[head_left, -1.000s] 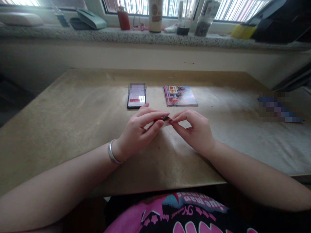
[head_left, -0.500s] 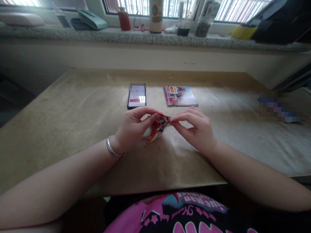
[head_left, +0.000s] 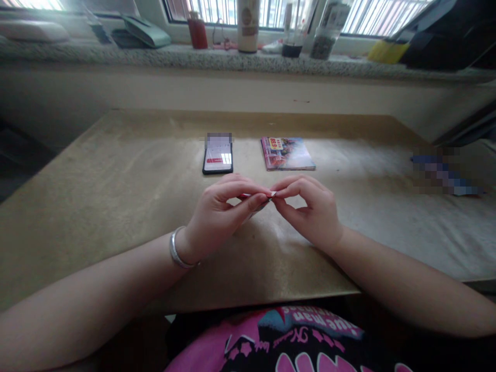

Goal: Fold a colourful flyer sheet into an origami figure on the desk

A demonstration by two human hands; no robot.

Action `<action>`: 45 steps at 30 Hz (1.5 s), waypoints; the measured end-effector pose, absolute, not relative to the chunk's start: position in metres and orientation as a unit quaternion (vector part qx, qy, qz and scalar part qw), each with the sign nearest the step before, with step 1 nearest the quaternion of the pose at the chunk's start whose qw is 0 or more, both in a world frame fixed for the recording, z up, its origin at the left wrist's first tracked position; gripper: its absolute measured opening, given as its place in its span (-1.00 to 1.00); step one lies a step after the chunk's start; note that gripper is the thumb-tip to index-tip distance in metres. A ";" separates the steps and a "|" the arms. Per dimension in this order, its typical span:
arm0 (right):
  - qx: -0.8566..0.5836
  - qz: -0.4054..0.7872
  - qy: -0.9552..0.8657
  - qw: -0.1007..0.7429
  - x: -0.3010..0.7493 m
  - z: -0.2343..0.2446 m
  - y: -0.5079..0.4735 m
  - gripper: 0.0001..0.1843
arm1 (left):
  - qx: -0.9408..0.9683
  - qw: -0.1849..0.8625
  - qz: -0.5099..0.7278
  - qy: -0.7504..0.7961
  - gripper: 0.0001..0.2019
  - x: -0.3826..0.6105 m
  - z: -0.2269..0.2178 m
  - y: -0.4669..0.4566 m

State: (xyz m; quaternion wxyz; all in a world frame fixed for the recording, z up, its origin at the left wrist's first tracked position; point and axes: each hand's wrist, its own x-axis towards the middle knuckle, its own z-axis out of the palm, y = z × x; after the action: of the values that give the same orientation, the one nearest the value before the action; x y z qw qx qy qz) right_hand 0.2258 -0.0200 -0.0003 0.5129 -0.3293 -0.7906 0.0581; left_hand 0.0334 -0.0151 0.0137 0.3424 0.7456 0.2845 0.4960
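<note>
Between my two hands is a small piece of colourful printed paper (head_left: 257, 209), folded and now mostly covered by my fingers. My left hand (head_left: 220, 204), with a silver bangle at the wrist, pinches it between thumb and index finger. My right hand (head_left: 310, 206) pinches its right end, where a small pale tip shows. The fingertips of both hands nearly meet above the table. Just beyond my left hand lies a phone (head_left: 218, 155) with its screen lit. Beyond my right hand is a glossy stack of printed booklets or paper (head_left: 290, 154).
The tan table (head_left: 96, 206) reaches to the wall under a stone windowsill (head_left: 155, 58). On the sill stand a red bottle (head_left: 198, 32), a tall pale bottle (head_left: 248, 28) and clear containers. A partly blurred blue printed item (head_left: 445, 175) lies at the table's right side.
The paper's printed face was spread out and hanging below my fingers; now it is mostly hidden. My left fingers have slid right along its edge, closer to my right fingertips.
</note>
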 end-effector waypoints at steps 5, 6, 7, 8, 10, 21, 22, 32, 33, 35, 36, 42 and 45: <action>-0.336 0.054 -0.785 0.518 0.226 0.000 -0.020 -0.84 | 0.781 0.293 0.483 0.267 -0.90 0.033 0.016 -0.017; -0.336 0.055 -0.784 0.519 0.226 0.000 -0.020 -0.84 | 0.787 0.280 0.482 0.263 -0.86 0.034 0.016 -0.017; -0.334 0.054 -0.784 0.521 0.226 0.000 -0.020 -0.83 | 0.795 0.262 0.482 0.260 -0.82 0.034 0.017 -0.017; -0.332 0.050 -0.785 0.521 0.227 0.001 -0.020 -0.83 | 0.802 0.239 0.480 0.262 -0.80 0.035 0.018 -0.017; -0.322 0.037 -0.788 0.524 0.227 0.002 -0.021 -0.82 | 0.815 0.183 0.478 0.273 -0.85 0.035 0.019 -0.017; -0.324 0.018 -0.793 0.516 0.230 0.003 -0.017 -0.76 | 0.782 0.215 0.529 0.250 -0.97 0.031 0.013 -0.007; -0.320 0.026 -0.796 0.513 0.231 0.003 -0.015 -0.79 | 0.779 0.220 0.532 0.250 -0.97 0.031 0.013 -0.007; -0.262 0.040 -0.809 0.525 0.238 0.007 -0.009 -0.88 | 0.788 0.181 0.530 0.255 -0.95 0.028 0.010 -0.002; -0.260 0.039 -0.809 0.527 0.239 0.007 -0.009 -0.88 | 0.789 0.185 0.529 0.251 -0.95 0.028 0.010 -0.001; -0.263 0.036 -0.806 0.529 0.239 0.008 -0.009 -0.90 | 0.790 0.199 0.528 0.241 -0.94 0.028 0.009 -0.001; -0.268 0.034 -0.804 0.530 0.239 0.008 -0.010 -0.91 | 0.789 0.208 0.526 0.237 -0.94 0.028 0.009 -0.001; -0.276 0.026 -0.799 0.534 0.239 0.009 -0.012 -0.88 | 0.783 0.254 0.510 0.248 -0.95 0.028 0.008 -0.005; -0.270 0.022 -0.803 0.531 0.238 0.010 -0.012 -0.86 | 0.792 0.233 0.494 0.271 -0.91 0.029 0.009 -0.007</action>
State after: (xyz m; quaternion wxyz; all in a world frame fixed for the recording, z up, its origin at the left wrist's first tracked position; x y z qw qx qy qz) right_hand 0.2382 -0.0121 0.0096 0.5309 -0.2697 -0.8030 0.0219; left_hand 0.0291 -0.0066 0.0093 0.2326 0.7924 0.2713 0.4943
